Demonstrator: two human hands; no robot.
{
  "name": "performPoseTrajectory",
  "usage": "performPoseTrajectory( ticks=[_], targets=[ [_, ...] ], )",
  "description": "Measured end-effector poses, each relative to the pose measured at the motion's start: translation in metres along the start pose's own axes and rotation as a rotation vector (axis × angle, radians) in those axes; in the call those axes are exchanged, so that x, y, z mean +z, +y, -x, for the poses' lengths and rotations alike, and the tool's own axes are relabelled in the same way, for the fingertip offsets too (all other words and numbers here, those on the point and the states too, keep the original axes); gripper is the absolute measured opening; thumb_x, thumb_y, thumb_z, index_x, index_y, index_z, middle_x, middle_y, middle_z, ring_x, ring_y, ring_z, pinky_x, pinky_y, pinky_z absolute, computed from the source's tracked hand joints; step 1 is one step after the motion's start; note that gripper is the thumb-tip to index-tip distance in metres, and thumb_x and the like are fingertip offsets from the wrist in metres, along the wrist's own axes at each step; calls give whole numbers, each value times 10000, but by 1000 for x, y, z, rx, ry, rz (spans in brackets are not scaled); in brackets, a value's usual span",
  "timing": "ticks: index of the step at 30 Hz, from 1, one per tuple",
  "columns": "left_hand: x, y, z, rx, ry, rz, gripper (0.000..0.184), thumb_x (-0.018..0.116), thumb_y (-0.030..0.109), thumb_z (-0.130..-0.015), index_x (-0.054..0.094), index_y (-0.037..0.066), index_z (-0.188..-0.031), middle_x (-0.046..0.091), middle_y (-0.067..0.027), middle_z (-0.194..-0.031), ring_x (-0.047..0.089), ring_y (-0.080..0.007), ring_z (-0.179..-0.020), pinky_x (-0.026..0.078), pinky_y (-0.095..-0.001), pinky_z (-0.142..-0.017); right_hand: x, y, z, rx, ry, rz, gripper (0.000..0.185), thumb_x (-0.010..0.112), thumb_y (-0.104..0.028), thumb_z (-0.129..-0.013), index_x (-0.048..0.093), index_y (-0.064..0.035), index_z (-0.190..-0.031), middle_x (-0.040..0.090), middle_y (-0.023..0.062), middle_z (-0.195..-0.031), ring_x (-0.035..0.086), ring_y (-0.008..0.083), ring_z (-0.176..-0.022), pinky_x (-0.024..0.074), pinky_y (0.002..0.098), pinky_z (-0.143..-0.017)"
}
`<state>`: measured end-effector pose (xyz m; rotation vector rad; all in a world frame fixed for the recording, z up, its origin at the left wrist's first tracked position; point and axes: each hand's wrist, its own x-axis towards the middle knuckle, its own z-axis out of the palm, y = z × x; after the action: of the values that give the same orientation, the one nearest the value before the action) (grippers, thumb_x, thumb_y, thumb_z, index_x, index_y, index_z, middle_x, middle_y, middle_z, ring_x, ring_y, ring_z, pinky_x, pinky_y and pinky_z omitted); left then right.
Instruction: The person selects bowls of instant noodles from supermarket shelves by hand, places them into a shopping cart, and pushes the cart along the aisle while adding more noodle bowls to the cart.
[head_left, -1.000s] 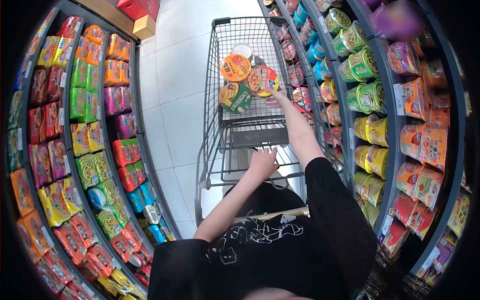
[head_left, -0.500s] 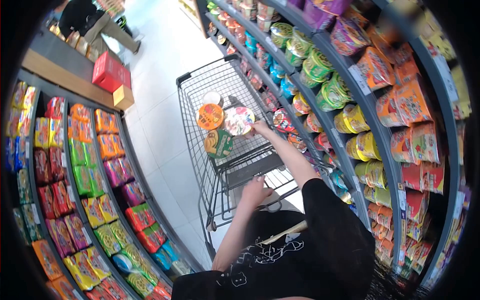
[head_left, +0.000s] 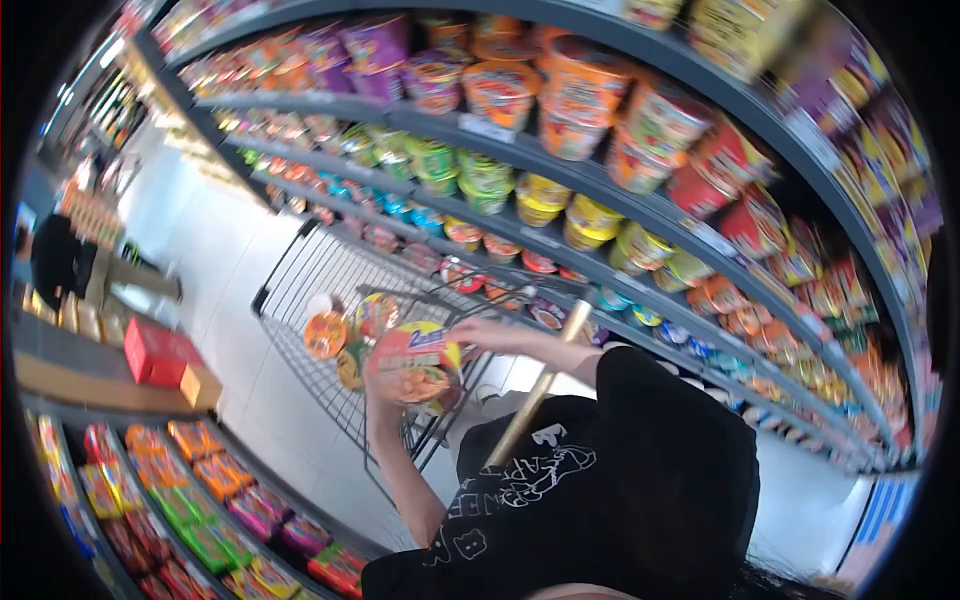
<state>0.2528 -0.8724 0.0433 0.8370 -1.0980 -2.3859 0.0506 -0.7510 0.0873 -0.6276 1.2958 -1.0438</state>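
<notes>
A red and yellow noodle bowl [head_left: 412,362] is held up over the near end of the wire shopping cart [head_left: 300,275]. My right hand [head_left: 476,335] grips its upper right edge. Around its lower left side wraps my left hand [head_left: 380,385], whose fingers are partly hidden by the bowl. Inside the cart lie an orange-lidded bowl [head_left: 325,334], a white-lidded tub [head_left: 319,304], a green bowl [head_left: 349,366] partly covered by the held one, and another patterned bowl [head_left: 376,312].
Shelves of cup noodles [head_left: 582,95] curve along the right and top. Packet noodles [head_left: 255,507] fill a shelf at lower left. A red box [head_left: 160,352] and a cardboard box [head_left: 200,386] stand at its end. Another person [head_left: 60,255] is at far left.
The view has swung right. The red and yellow bowl has come up out of the cart in my right hand, and my left hand has moved from near the cart's handle onto the bowl.
</notes>
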Motion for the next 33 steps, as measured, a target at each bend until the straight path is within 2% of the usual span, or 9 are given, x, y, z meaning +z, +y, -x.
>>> performPoseTrajectory(
  ticks=[4,6,9,14,18,20,22,26,33],
  targets=[
    [-17,-5,-2,-116,0,239,560,339,467,-829,333,66,-1220,418,-112,-1201,448,-271,-1053,384,-412,-867,39,43,20,-430,115,-185,642,621,-248,-739,245,-4,-1198,425,82,-1041,383,146,-1062,315,261,-903],
    [-15,-5,0,-83,22,220,555,344,460,-830,330,65,-1221,417,-112,-1200,449,-270,-1052,384,-410,-868,65,39,45,-699,258,166,925,739,-243,-604,115,-9,-1246,332,147,-1166,294,226,-1155,265,318,-948],
    [-15,-7,14,-21,51,177,549,353,448,-831,326,64,-1223,416,-113,-1199,450,-267,-1050,384,-408,-869,79,22,75,-732,420,540,1072,800,-281,-481,113,1,-1254,272,196,-1227,230,288,-1196,230,351,-968],
    [-8,-14,43,70,106,63,539,366,429,-834,320,63,-1227,414,-113,-1197,451,-263,-1047,383,-404,-870,98,28,98,-832,568,562,1131,817,-287,-440,89,-3,-1258,282,202,-1231,286,301,-1168,261,370,-953],
    [14,-19,58,98,67,5,534,374,417,-835,316,62,-1229,412,-113,-1195,452,-261,-1045,383,-402,-870,97,45,122,-1003,542,163,1111,821,-257,-418,108,-46,-1244,294,154,-1211,350,239,-1122,293,378,-944],
    [48,-14,79,93,79,-478,508,398,360,-837,305,55,-1233,406,-114,-1189,439,-242,-1061,370,-387,-882,89,43,159,-1105,633,-61,1132,821,-197,-426,55,-52,-1247,301,133,-1207,348,209,-1124,294,365,-949],
    [78,-21,86,-24,246,-419,530,440,353,-809,319,56,-1230,401,-99,-1202,426,-230,-1073,353,-312,-828,64,34,224,-932,766,56,1128,819,-155,-436,24,-59,-1232,300,126,-1205,337,200,-1130,293,357,-952],
    [92,-55,87,-18,67,-503,497,476,348,-799,381,77,-1204,427,-77,-1168,442,-197,-1026,327,-299,-826,-23,14,302,-1086,1328,352,1078,813,-224,-400,108,-32,-1192,345,137,-1152,368,222,-1099,326,359,-926],
    [123,-83,114,-15,32,-684,474,473,356,-811,413,68,-1184,463,-56,-1103,442,-158,-974,335,-291,-815,-138,-26,389,-998,1560,466,1001,800,-209,-486,99,-8,-1172,361,158,-1113,408,219,-1047,370,322,-887]
  ],
)
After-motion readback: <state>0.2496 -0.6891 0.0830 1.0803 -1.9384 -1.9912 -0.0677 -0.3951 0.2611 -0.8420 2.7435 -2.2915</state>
